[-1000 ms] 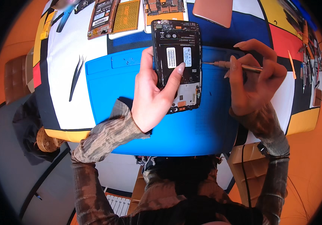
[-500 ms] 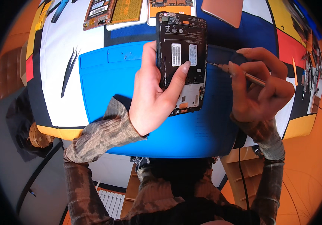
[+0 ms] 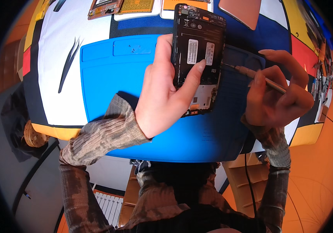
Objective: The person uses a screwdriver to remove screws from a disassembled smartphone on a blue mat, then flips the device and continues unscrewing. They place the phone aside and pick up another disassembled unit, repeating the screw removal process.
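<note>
My left hand (image 3: pixel 170 87) is closed round the left side of an opened smartphone (image 3: pixel 195 79), its thumb lying across the black battery. The phone's inner side faces up, with two white labels on the battery and a bare silvery part at the lower end. To its right, my right hand (image 3: pixel 277 89) pinches a thin precision screwdriver (image 3: pixel 267 79) with a copper-coloured handle. The screwdriver's slim tip points at the phone's right edge; whether it touches cannot be told. Beneath both hands lies a blue silicone work mat (image 3: pixel 112 89).
Black tweezers (image 3: pixel 69 66) lie on the white cloth left of the mat. Small screws (image 3: pixel 133 49) sit in a mat compartment. Phone parts (image 3: pixel 135 7) and a rose-gold back cover (image 3: pixel 241 12) are at the far edge. Several tools and wires (image 3: pixel 325 79) crowd the right side.
Both hands, with the phone and screwdriver, have shifted a little to the right in the picture. The phone is also slightly farther up. Both grips look the same.
</note>
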